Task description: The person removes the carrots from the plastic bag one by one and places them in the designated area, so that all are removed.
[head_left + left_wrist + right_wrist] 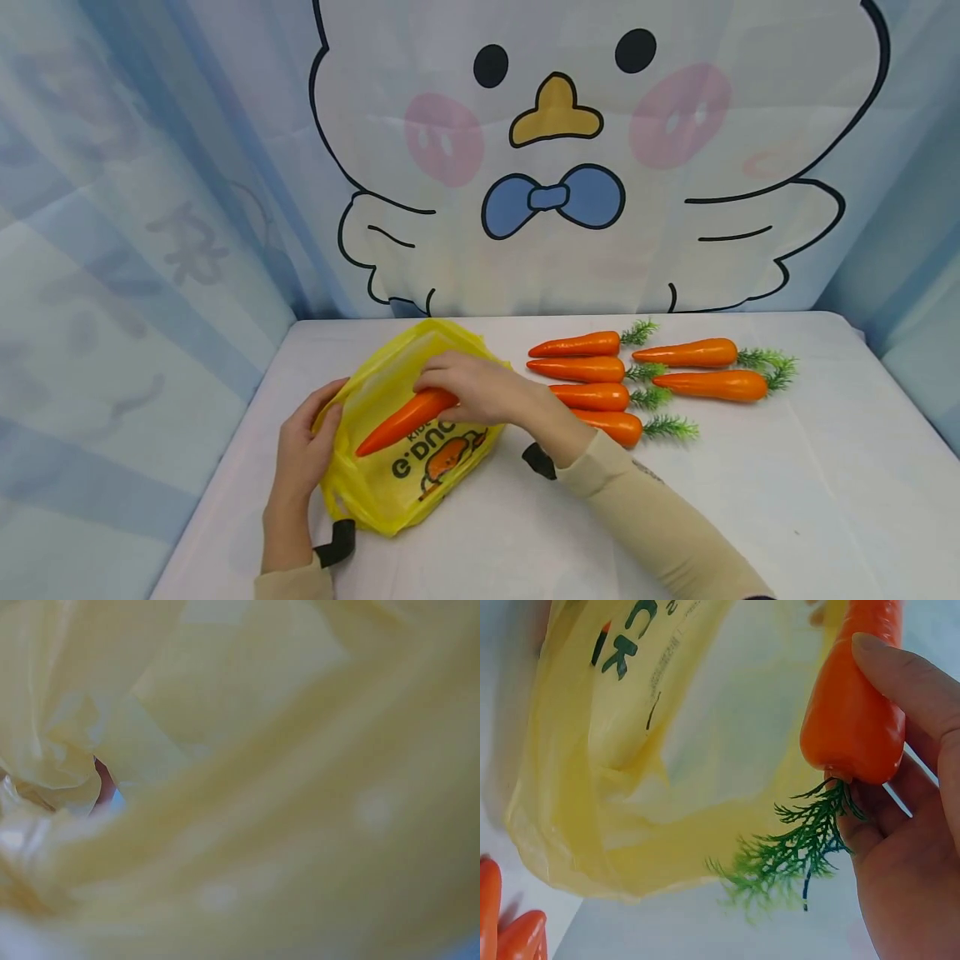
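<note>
A yellow plastic bag [367, 375] with dark printed letters and a cartoon lies on the left part of the table. My left hand [300, 450] holds its left edge, thumb on the near side and fingers partly hidden by the film. Over the bag, my right hand [472, 387] grips an orange carrot [405, 425] by its thick end, the tip pointing down and left. The right wrist view shows thumb and fingers around this carrot [855, 712], with feathery green leaves [802, 840] hanging below. Blurred yellow film [285, 810] fills the left wrist view.
Several more carrots [577, 368] with green tops lie in a stack of rows right of the bag, partly behind my right forearm. Further right lie two others, one being the lower carrot [712, 385]. A cartoon curtain [555, 275] hangs behind the white table [810, 500].
</note>
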Action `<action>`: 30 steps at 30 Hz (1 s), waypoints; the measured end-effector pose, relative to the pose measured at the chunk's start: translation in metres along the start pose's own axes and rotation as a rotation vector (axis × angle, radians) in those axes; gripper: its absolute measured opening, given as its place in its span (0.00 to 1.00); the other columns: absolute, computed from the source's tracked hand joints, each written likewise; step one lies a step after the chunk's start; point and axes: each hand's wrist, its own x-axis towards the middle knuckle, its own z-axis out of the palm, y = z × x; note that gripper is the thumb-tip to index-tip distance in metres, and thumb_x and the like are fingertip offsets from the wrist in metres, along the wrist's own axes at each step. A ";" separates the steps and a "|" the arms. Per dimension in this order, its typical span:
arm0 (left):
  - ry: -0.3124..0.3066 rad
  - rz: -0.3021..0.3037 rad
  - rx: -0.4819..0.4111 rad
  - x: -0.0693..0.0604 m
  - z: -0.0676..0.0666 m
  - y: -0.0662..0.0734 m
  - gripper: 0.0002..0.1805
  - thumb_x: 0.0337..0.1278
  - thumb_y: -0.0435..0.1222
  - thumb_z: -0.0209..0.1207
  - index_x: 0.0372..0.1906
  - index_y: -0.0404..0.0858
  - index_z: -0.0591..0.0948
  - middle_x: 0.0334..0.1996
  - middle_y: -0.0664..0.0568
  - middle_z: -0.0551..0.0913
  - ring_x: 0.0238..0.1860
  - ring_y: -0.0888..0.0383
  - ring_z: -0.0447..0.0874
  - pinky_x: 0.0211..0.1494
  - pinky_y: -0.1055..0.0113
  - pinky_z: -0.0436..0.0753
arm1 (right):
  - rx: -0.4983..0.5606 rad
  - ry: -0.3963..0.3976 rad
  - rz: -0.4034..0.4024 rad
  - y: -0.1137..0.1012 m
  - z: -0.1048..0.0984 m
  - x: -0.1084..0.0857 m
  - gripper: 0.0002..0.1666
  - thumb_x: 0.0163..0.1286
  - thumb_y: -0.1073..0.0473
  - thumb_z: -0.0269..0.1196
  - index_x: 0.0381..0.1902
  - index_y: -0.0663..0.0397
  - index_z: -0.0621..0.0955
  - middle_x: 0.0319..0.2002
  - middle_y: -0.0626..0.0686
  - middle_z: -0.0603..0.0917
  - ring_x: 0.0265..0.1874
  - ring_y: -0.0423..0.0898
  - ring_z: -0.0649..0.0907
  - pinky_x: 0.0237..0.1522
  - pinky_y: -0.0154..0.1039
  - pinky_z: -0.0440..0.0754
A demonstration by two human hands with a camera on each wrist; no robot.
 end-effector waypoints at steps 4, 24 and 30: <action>-0.001 -0.016 0.008 0.000 0.000 0.001 0.19 0.79 0.40 0.49 0.67 0.41 0.76 0.64 0.49 0.77 0.63 0.54 0.74 0.60 0.85 0.66 | -0.005 0.020 0.010 0.001 -0.006 -0.008 0.26 0.66 0.58 0.72 0.61 0.52 0.81 0.60 0.50 0.78 0.59 0.46 0.75 0.64 0.38 0.73; 0.018 0.008 0.007 0.000 0.001 0.000 0.19 0.79 0.37 0.50 0.66 0.38 0.76 0.64 0.47 0.78 0.64 0.54 0.73 0.61 0.85 0.65 | 0.038 0.169 0.106 0.027 -0.032 -0.065 0.25 0.63 0.61 0.74 0.59 0.52 0.82 0.59 0.50 0.79 0.59 0.49 0.75 0.60 0.44 0.78; 0.017 0.020 -0.002 0.000 0.000 0.001 0.19 0.79 0.38 0.50 0.66 0.37 0.76 0.63 0.47 0.78 0.63 0.53 0.74 0.61 0.84 0.66 | 0.053 0.192 0.160 0.035 -0.038 -0.088 0.24 0.64 0.62 0.73 0.58 0.51 0.83 0.58 0.50 0.79 0.57 0.49 0.75 0.59 0.46 0.78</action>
